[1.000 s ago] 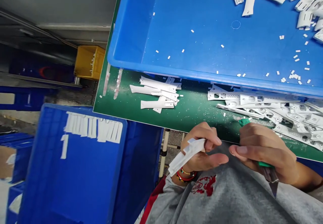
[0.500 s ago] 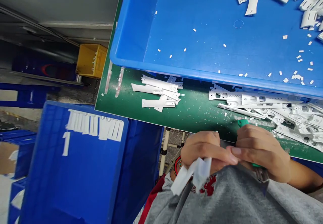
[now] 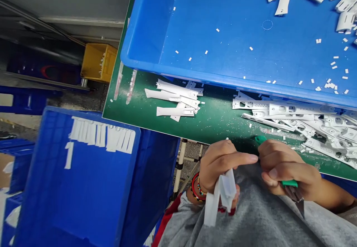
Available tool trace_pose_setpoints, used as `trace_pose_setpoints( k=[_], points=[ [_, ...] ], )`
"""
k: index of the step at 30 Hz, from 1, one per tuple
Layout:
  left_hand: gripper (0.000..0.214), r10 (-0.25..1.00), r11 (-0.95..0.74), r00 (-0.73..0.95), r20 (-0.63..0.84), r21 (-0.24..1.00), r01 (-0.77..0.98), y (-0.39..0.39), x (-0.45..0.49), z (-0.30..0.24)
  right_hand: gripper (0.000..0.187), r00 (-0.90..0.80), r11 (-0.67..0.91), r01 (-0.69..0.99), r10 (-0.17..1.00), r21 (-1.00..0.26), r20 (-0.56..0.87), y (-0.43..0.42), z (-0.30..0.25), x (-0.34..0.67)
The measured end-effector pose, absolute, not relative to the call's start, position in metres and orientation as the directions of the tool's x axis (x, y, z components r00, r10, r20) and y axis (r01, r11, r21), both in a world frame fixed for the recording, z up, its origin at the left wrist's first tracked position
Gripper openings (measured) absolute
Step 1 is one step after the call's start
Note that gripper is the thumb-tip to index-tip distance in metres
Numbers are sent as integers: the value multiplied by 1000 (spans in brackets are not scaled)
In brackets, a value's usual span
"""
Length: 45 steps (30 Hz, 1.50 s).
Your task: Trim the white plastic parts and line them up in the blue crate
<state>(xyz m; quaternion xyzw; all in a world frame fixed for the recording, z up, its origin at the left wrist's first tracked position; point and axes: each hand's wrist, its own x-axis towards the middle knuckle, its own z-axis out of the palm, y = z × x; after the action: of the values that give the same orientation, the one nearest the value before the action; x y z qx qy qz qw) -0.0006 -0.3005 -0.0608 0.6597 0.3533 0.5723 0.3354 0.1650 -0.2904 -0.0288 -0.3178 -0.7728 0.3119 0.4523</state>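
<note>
My left hand [image 3: 220, 161], with beaded bracelets at its wrist, is closed around white plastic parts [image 3: 228, 187]. Their ends hang below the palm, and its index finger points toward the other hand. Closed around a green-handled knife [image 3: 289, 183], my right hand [image 3: 290, 167] sits just to the right. The knife's metal blade end angles down toward my grey shirt; the fingers cover most of the handle. A narrow gap separates my left fingertip from the right hand. Both hands are at the table's front edge.
A large blue tray [image 3: 195, 75] on the green table [image 3: 134, 119] holds white pieces and scattered chips. Slotted white parts [image 3: 301, 109] are heaped at right, with a smaller pile [image 3: 175, 98] at left. A blue bin [image 3: 92, 195] at lower left contains a row of white strips [image 3: 102, 133].
My hands have parted slightly, and the right thumb has drawn back from the left fingertips. The white parts have swung more upright. More of the knife's blade end shows.
</note>
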Motion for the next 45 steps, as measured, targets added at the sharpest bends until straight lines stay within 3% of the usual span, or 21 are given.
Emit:
trace_pose_setpoints(
  k=[6, 9, 12, 16, 20, 22, 27, 37, 45],
  points=[
    [61, 817, -561, 101, 568, 741, 370, -297, -6, -68, 21, -393, 595, 117, 763, -795, 513, -283, -25, 160],
    [60, 841, -520, 89, 534, 751, 408, -291, -9, -64, 7, -262, 543, 64, 819, -838, 511, -286, -29, 157],
    [52, 851, -512, 116, 512, 758, 404, -286, -13, -63, 9, -111, 458, 43, 885, -888, 452, -293, -33, 157],
    [46, 867, -497, 152, 475, 804, 327, -284, -15, -72, 12, -151, 352, 188, 933, -917, 328, -299, -30, 165],
    [45, 896, -443, 132, 424, 873, 204, -288, -14, -85, 17, -328, 392, 494, 911, -776, 252, -293, -22, 170],
    [43, 906, -424, 96, 413, 891, 165, -289, -14, -90, 17, -390, 452, 561, 883, -694, 260, -288, -20, 171],
    [31, 863, -505, 109, 494, 846, 171, -286, -15, -93, 20, -445, 506, 538, 850, -674, 283, -284, -20, 168],
    [35, 822, -567, 156, 547, 813, 132, -281, -19, -94, 16, -469, 479, 470, 847, -741, 251, -281, -17, 171],
    [29, 805, -593, 128, 580, 796, 121, -273, -18, -86, 18, -400, 472, 501, 869, -725, 290, -285, -17, 165]
  ],
)
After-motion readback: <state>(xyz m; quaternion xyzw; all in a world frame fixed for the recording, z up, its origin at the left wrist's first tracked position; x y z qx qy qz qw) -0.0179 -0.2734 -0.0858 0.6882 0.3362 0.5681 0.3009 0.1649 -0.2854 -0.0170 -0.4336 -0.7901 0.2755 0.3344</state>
